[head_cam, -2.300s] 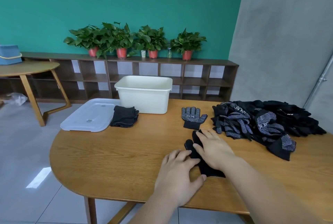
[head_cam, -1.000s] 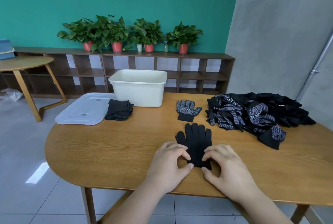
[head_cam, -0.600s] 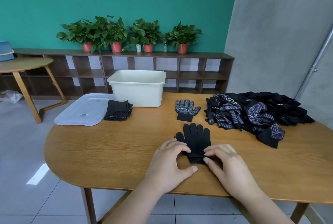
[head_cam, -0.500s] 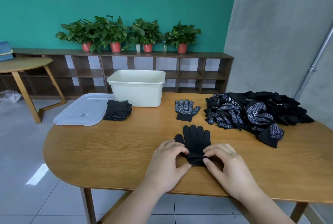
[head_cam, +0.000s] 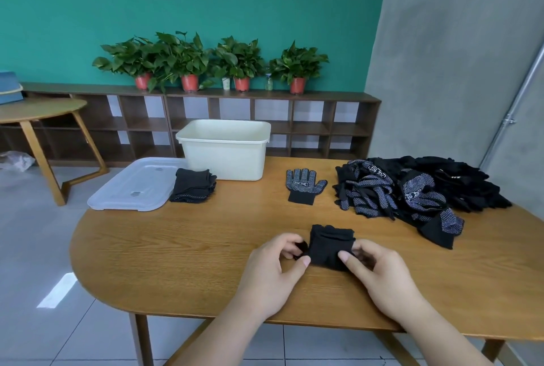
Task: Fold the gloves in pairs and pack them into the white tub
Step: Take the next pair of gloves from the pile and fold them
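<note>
Through the head camera I am watching both hands working near the front edge of the wooden table (head_cam: 176, 248). The left hand (head_cam: 273, 271) is pinching the left side of the black glove (head_cam: 331, 249) between thumb and curled fingers. The right hand (head_cam: 382, 280) is gripping its right side, thumb lying on top and fingers curled in at the edge. The black glove is lying doubled over into a short, squarish bundle on the tabletop between them; I cannot tell whether it is one glove or a pair.

The white tub (head_cam: 223, 156) is standing at the far edge, well apart from the hands, its inside hidden from me. A clear lid (head_cam: 138, 186) is lying to its left, with a folded stack of gloves (head_cam: 192, 186) just beside the lid's right edge. A single dotted glove (head_cam: 303, 186) is lying flat right of the tub, and a loose pile of gloves (head_cam: 412, 189) is sprawling further right.
</note>
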### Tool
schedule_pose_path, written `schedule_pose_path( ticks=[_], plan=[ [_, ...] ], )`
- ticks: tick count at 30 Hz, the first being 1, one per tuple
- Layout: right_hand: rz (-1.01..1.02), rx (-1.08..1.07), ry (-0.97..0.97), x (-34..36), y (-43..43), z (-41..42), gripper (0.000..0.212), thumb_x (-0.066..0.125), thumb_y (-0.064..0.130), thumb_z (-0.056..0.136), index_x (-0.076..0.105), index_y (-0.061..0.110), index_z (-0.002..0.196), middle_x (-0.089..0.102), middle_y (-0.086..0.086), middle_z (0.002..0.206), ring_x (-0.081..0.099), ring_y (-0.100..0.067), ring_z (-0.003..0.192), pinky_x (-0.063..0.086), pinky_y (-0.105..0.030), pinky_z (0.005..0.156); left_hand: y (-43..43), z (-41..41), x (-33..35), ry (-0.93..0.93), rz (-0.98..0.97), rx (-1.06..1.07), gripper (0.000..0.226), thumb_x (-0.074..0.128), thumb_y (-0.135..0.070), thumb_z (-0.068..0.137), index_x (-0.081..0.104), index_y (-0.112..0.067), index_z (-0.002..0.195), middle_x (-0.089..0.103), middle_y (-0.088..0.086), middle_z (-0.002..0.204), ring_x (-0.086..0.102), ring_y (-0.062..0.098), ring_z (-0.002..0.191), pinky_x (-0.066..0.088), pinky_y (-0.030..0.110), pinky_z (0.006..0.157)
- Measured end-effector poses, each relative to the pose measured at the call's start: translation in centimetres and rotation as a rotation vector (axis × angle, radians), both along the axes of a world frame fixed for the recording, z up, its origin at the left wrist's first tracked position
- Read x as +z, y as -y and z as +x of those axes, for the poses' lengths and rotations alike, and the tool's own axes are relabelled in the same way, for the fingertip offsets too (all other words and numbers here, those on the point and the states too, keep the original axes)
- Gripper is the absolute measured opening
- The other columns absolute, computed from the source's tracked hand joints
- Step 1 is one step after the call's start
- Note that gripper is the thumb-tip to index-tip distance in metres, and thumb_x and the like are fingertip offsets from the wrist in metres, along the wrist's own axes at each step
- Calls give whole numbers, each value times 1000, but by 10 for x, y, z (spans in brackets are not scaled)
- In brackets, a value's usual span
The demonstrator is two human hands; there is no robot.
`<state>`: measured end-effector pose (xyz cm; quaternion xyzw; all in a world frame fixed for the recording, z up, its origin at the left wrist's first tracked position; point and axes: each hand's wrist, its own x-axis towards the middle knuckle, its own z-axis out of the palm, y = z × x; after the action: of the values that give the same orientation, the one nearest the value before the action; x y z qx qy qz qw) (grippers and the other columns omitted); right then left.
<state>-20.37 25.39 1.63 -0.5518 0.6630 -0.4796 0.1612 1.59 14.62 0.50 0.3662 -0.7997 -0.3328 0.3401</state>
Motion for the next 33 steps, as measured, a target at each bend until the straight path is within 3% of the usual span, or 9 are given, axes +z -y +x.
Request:
schedule_pose_path(
  ticks=[2,5,10,17,22,24,27,30,33],
  plan=[
    [29,-29,71,0,6,-4,6,75,26,96,77,28,101,79,11,96,72,-13,92,55,-26,87,0,-1,0,47,-5,-5,40,68,-48,98,57,-49,136,67,-30,111,57,-9,114,48,25,101],
    [54,-108,109,-3,17,-10,8,76,31,95,76,28,102,78,9,93,72,-11,90,58,-37,88,1,-1,-1,123,-28,-17,48,63,-51,99,45,-59,143,61,-34,118,54,-3,115,49,32,101],
    [55,-332,-60,-13,25,-5,11,79,34,92,74,28,100,69,10,81,62,-5,78,47,-19,70,-1,-1,-2,200,-109,-5,53,59,-53,100,36,-63,148,49,-34,132,42,1,122,38,28,109],
    [102,-485,-279,-26,35,-8,27,77,36,92,73,20,114,60,11,83,56,-18,87,41,-31,75,-2,-5,3,356,-282,-90,54,49,-58,103,42,-45,155,38,-32,149,19,-2,144,25,30,121],
    [144,-652,-472,-29,36,2,71,79,38,88,50,10,146,59,-13,118,52,-37,102,50,-49,82,-5,-9,-1,529,-340,-86,65,37,-69,102,34,-41,160,20,-20,165,1,10,155,17,42,129],
    [60,-622,-581,-26,33,6,66,73,36,93,50,15,151,54,-9,141,50,-38,116,53,-51,83,-8,-9,1,551,-356,-84,66,33,-69,103,32,-39,161,11,-18,169,-3,13,157,15,45,130],
    [185,-433,-770,-26,33,12,47,44,44,108,48,31,154,38,6,165,35,-30,148,46,-50,107,-10,-10,2,562,-430,-121,66,30,-66,105,29,-34,163,6,-20,172,-2,13,159,11,43,130],
    [412,-310,-707,-24,36,11,53,18,51,111,27,44,162,17,16,172,13,-23,159,20,-44,126,-11,-11,0,553,-504,-192,61,28,-58,108,31,-32,163,21,-20,170,11,11,157,14,38,129],
    [395,-302,-671,-23,35,9,53,19,54,110,27,45,162,18,18,171,11,-20,159,17,-42,127,-11,-12,-2,564,-494,-205,59,24,-58,109,32,-33,163,32,-19,166,19,10,153,15,39,127]
  ],
)
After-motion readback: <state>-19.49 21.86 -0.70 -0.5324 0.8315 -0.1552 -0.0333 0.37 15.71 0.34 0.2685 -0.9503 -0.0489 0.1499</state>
